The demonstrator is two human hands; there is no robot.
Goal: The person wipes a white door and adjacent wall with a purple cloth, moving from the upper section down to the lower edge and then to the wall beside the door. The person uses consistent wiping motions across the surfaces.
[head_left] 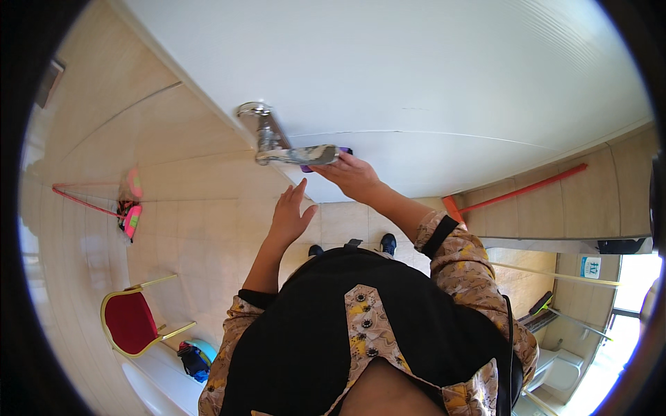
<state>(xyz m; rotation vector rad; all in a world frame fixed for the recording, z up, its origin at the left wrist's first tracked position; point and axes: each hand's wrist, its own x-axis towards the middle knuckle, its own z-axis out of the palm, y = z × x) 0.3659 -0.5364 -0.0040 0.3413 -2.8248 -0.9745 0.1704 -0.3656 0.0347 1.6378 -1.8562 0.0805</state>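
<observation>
A white door [406,67] stands in front of me, with a shiny metal lever handle [302,155] near its left edge. My right hand [354,177] is at the free end of the lever and holds a purple cloth or pad [307,169] against it. The lever hides much of this purple piece and some of my fingertips. Below the handle, my left hand [291,213] is raised with fingers apart. It holds nothing and does not touch the lever.
To the left are a pink cleaning tool [133,221] by the tiled wall, a red chair [129,322] with a gold frame and a light-blue basin [208,351]. At right, a red-handled tool [520,190] leans near the wall; a broom [541,303] and a white plastic seat [559,370] are farther back.
</observation>
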